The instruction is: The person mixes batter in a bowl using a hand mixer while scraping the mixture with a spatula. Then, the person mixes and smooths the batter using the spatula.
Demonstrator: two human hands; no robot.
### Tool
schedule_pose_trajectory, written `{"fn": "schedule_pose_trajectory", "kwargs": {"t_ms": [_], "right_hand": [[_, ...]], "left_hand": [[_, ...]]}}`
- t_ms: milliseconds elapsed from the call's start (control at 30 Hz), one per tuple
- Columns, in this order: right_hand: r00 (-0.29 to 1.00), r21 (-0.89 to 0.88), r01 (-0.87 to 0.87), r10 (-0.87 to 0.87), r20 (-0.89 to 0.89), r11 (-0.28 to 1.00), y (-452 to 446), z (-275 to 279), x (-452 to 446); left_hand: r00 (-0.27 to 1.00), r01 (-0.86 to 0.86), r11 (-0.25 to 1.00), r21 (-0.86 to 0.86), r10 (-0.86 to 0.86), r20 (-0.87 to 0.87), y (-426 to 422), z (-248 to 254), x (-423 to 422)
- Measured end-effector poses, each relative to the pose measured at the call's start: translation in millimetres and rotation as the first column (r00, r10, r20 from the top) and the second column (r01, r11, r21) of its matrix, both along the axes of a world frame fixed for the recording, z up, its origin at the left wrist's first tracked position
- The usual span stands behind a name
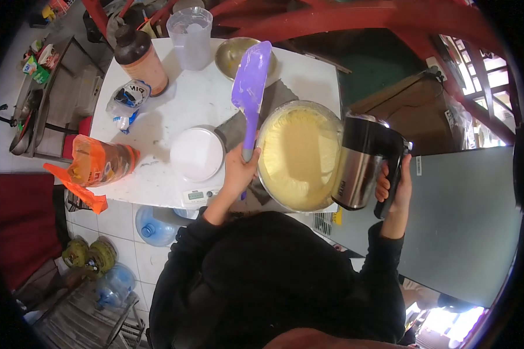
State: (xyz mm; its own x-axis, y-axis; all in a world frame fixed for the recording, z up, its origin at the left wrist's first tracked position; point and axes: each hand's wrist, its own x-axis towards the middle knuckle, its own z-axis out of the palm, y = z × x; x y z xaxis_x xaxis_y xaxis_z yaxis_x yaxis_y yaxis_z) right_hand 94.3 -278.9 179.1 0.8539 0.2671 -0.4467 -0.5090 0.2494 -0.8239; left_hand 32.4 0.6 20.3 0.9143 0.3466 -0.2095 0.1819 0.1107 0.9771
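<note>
The mixture looks largely blended in the bowl, left of which the left hand clenches a smeared spatula, while the right hand tightly grips the mixer at the bowl's right.

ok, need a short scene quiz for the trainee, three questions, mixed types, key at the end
1. What is the left hand holding, blade up?
2. True or false: the right hand grips the black-and-silver electric mixer.
3. Seen from the wearer's side, where is the round-topped white kitchen scale relative to the round bowl of yellow mixture?
a) to its left
b) to its right
c) inside it

Key: 1. a purple spatula with smears on its blade; 2. true; 3. a
</note>
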Motion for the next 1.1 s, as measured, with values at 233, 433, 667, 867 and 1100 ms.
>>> {"fn": "schedule_pose_trajectory", "kwargs": {"t_ms": [233, 433, 667, 867, 1100], "right_hand": [[0.984, -0.183, -0.133, 0.108, -0.142, 0.974, -25, 18, -43], [0.881, -0.179, -0.469, 0.444, -0.161, 0.865, 17, 31, -61], [0.903, 0.098, -0.425, 0.429, -0.023, 0.9, 61, 4, -27], [0.971, -0.029, -0.225, 0.227, 0.079, 0.974, 44, -13, 6], [0.994, -0.01, -0.107, 0.107, 0.014, 0.994, 24, -8, 1]], "left_hand": [[1.0, 0.023, 1.0, -0.006, -0.023, 0.001, 2, -2, 0], [1.0, 0.008, 1.0, 0.027, -0.009, 0.01, 2, -1, -1], [1.0, -0.018, 1.0, 0.004, 0.018, 0.017, 0, 0, -1], [0.999, -0.011, 1.0, -0.017, 0.011, 0.031, -1, -2, -1], [1.0, 0.009, 1.0, 0.006, -0.009, 0.01, 1, -5, 0]]}}
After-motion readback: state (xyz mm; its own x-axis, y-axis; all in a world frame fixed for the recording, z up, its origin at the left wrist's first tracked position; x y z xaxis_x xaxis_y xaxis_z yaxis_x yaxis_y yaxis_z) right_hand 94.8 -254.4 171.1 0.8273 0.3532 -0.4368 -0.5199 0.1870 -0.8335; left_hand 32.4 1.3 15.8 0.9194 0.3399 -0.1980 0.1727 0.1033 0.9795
